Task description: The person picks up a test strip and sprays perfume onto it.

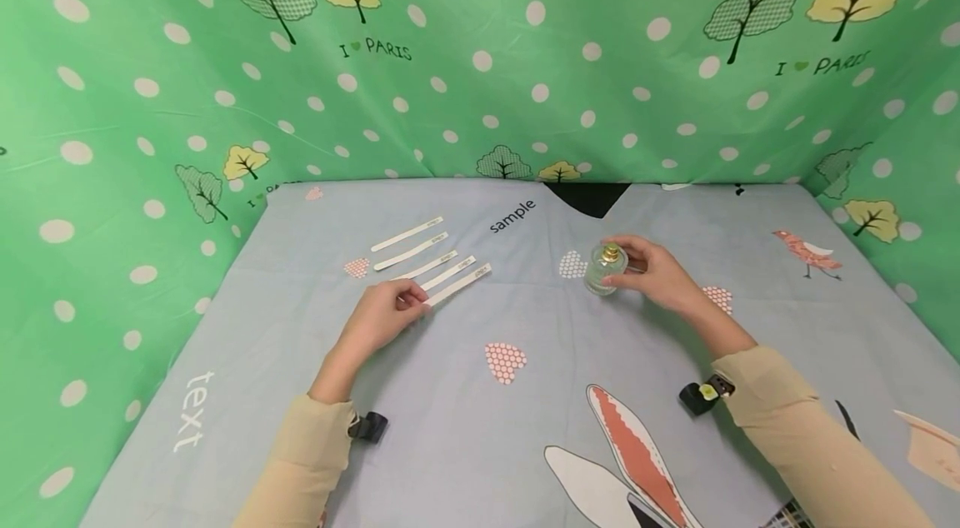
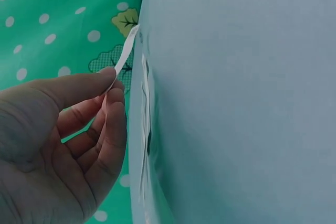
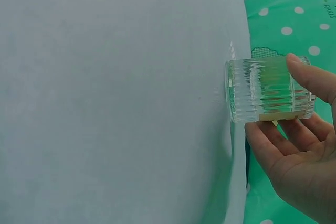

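My left hand (image 1: 378,316) pinches the near end of a white paper test strip (image 1: 463,285) between thumb and fingers. In the left wrist view the strip (image 2: 126,53) slants up from the fingertips above the cloth. Several similar strips (image 1: 408,234) with small print at one end lie side by side beyond this hand, their ends partly hidden by it. My right hand (image 1: 660,274) grips a ribbed clear glass perfume bottle (image 1: 603,271) with a gold-coloured neck, thumb on one side and fingers on the other. In the right wrist view the bottle (image 3: 268,90) stands upright on its base at the cloth.
A grey-blue printed cloth (image 1: 450,428) covers the table, with hearts, a bird and lettering. Green polka-dot fabric (image 1: 480,120) hangs along the back and both sides. Dark wrist cameras (image 1: 369,427) sit below each hand.
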Available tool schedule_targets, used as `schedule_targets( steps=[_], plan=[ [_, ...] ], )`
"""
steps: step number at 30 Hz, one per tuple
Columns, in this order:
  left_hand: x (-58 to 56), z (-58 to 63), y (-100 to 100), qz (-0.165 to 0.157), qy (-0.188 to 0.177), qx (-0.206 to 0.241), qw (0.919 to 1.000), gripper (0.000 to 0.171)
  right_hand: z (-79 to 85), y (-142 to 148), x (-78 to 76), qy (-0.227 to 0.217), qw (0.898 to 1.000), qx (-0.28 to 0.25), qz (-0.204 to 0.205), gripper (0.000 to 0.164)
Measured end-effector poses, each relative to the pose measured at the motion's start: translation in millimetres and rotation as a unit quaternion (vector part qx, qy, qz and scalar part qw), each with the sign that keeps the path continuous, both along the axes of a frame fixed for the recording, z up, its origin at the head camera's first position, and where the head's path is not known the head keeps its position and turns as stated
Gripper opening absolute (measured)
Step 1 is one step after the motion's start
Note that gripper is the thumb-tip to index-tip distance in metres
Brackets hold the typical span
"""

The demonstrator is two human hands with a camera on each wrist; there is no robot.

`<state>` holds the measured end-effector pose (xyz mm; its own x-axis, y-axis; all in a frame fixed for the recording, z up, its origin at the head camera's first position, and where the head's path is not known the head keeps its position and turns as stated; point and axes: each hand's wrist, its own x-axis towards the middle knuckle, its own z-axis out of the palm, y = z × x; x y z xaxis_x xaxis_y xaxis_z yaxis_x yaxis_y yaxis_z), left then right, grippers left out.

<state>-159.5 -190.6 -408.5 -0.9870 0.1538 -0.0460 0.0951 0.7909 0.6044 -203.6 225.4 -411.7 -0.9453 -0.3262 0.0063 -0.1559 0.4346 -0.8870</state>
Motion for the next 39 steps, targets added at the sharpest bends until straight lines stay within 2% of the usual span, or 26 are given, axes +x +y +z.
schedule_targets(
  steps=[20, 25, 30, 39],
  plan=[
    [-1.2, 11.9, 1, 0.007, 0.026, 0.007, 0.9996, 0.011, 10.1, -4, 4.3, 0.014, 0.999, 0.024, -0.030, 0.060],
    [-1.3, 14.2, 2, 0.007, 0.028, 0.009, 0.9996, 0.011, 13.4, -5, 7.6, 0.007, 0.999, 0.029, -0.040, 0.058],
    [-2.0, 14.7, 3, 0.009, 0.028, 0.007, 0.9995, 0.012, 18.2, -7, 12.2, 0.012, 0.999, 0.014, -0.041, 0.060],
    [-1.5, 17.3, 5, 0.007, 0.032, 0.012, 0.9994, 0.012, 26.8, -14, 21.3, 0.024, 0.997, -0.068, -0.038, 0.055]
  ],
)
